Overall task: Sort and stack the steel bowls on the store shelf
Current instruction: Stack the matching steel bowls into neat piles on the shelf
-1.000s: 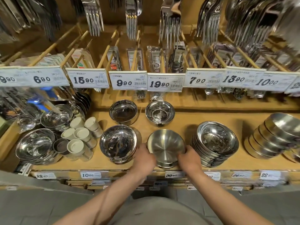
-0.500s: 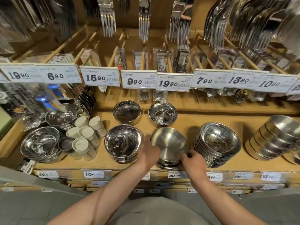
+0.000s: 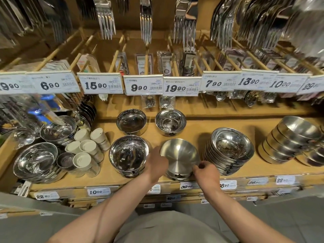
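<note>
A matte steel bowl (image 3: 179,153) stands at the front middle of the wooden shelf (image 3: 196,130), on top of another bowl whose base shows below it. My left hand (image 3: 157,163) grips its left rim. My right hand (image 3: 206,171) pinches its right front rim. A shiny bowl stack (image 3: 129,154) stands just left of it. Two single shiny bowls sit behind, one at the left (image 3: 131,121) and one at the right (image 3: 171,121). A tall tilted stack of bowls (image 3: 229,149) stands to the right.
A leaning row of bowls (image 3: 291,139) lies at the far right. White-lidded cups (image 3: 87,146) and more steel bowls (image 3: 36,159) crowd the left end. Price tags (image 3: 143,85) hang on a rail above, with forks and packaged cutlery (image 3: 147,20) behind.
Both hands stay on the matte bowl, which tilted back slightly. My right hand slid from the bowl's right side toward its front rim. The camera moved a little closer.
</note>
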